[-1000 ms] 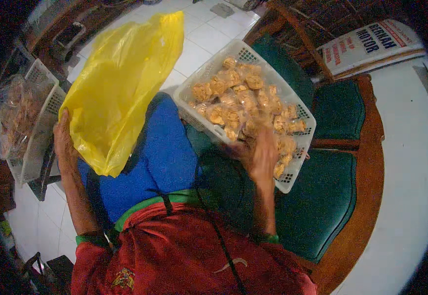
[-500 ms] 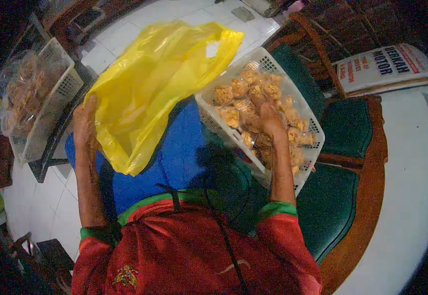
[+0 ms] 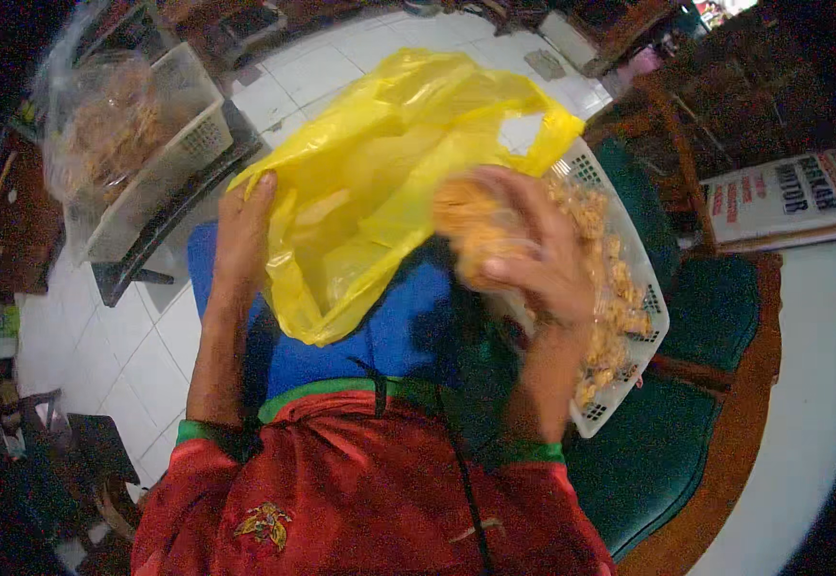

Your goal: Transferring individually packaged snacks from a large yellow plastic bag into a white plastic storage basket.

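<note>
A yellow plastic bag (image 3: 360, 182) spreads over my lap, its mouth gaping toward me. My left hand (image 3: 243, 216) pinches the bag's left rim, thumb against the plastic. In front of the bag's right side, my right hand (image 3: 548, 250) grips a packet of golden-brown snacks (image 3: 476, 226); motion blurs both, so I cannot tell whether it is one packet or more. Beside my right thigh a white perforated plastic basket (image 3: 656, 322) holds many more clear-wrapped snack packets (image 3: 620, 298). My right hand and forearm hide part of this basket.
At the left, a second white basket (image 3: 154, 197) with a large clear bag of brown snacks (image 3: 116, 130) rests on a dark-edged table (image 3: 173, 206). A green-cushioned wooden bench (image 3: 668, 470) lies to my right. Boards with printing (image 3: 778, 202) lean behind it.
My right hand has come out of the right basket with the snack packet and moved left to the yellow bag. The whole view has shifted, with things appearing further right.
</note>
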